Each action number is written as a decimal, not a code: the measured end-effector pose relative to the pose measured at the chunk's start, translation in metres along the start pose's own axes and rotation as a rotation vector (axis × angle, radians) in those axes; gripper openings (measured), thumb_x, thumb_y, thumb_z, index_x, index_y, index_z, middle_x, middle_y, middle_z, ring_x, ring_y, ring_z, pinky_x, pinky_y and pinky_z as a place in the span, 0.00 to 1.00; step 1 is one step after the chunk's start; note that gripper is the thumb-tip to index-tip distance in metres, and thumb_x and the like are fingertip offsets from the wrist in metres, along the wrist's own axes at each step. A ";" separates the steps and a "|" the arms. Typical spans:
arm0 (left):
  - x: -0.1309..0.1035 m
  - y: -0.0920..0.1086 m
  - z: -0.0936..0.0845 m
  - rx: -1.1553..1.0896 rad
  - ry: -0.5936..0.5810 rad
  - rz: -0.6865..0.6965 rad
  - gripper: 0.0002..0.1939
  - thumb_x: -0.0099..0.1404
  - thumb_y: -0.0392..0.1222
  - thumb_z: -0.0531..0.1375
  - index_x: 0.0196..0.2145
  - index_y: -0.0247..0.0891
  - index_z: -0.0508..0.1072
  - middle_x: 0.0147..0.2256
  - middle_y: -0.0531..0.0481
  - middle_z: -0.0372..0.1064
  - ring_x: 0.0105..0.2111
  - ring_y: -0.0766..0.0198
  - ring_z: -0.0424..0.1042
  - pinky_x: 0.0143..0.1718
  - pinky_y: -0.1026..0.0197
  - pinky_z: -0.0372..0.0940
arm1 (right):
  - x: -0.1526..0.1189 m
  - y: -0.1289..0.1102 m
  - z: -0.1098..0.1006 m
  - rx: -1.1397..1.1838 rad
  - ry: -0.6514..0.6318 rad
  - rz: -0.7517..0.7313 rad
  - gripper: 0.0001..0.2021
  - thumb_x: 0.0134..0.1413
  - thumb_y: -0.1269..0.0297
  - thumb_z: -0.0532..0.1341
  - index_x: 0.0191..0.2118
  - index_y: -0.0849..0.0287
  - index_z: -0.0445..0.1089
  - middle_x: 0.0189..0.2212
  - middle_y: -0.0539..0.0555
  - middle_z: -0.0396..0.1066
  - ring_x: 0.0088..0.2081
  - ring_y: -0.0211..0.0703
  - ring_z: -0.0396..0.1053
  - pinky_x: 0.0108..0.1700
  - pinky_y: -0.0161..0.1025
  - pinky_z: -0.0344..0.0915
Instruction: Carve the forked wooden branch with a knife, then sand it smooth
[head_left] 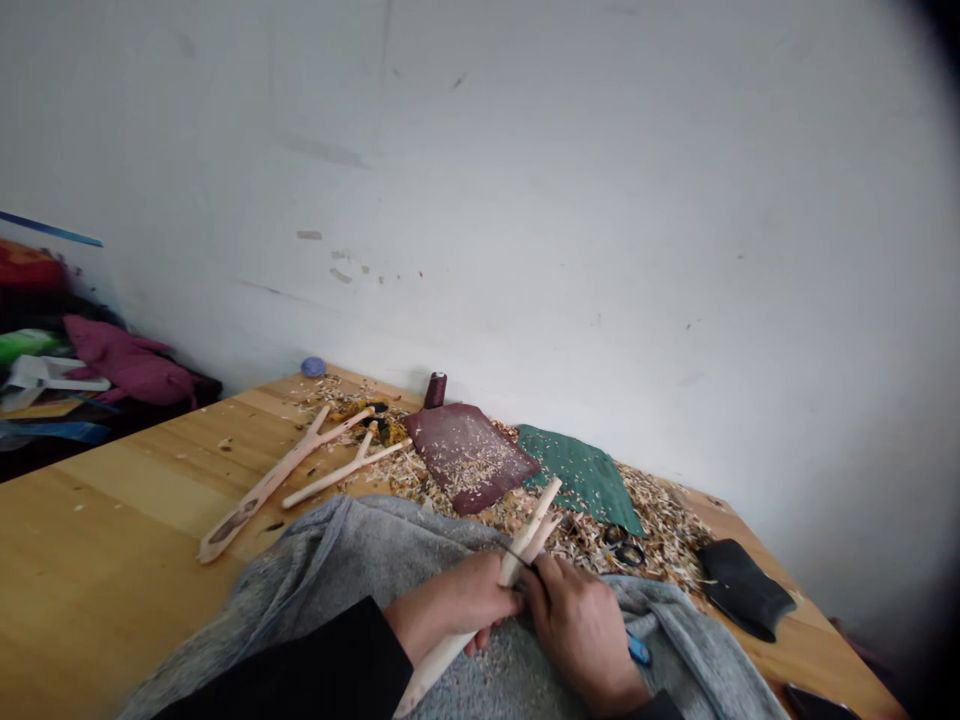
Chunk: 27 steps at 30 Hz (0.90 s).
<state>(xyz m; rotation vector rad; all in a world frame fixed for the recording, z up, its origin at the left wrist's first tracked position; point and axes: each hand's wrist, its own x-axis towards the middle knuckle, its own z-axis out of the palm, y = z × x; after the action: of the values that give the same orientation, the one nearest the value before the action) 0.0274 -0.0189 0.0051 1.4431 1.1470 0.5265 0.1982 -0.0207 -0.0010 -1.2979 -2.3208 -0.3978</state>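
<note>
My left hand [461, 597] is closed around a peeled, forked stick [442, 660], whose pale prongs point up and away from me. In my right hand [583, 628] is a knife [517, 553], its thin dark blade lying across the stick just below the fork. A blue end [639, 650], apparently of the knife's handle, sticks out behind that hand. Both hands are close together above a grey cloth [390, 540] sprinkled with fine shavings. Most of the knife's handle is hidden by my fingers.
Two other forked sticks, a larger one [262, 490] and a smaller one [337, 472], lie left on the wooden table [97, 540]. Beyond the cloth are a maroon sheet [469, 455], a green sheet [581, 475], wood shavings [664, 515], a thread spool [435, 390] and a black object [746, 588].
</note>
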 end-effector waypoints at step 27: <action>-0.006 0.008 -0.001 0.127 0.034 -0.087 0.11 0.56 0.39 0.57 0.37 0.36 0.70 0.11 0.58 0.55 0.12 0.62 0.58 0.16 0.60 0.59 | 0.000 0.014 0.004 -0.063 0.067 0.070 0.18 0.69 0.60 0.46 0.31 0.56 0.66 0.23 0.49 0.71 0.21 0.38 0.68 0.25 0.37 0.46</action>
<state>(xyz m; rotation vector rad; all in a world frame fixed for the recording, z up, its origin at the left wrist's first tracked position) 0.0267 -0.0225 0.0144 1.4898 1.2829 0.4253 0.2095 -0.0120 -0.0037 -1.3702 -2.2170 -0.4874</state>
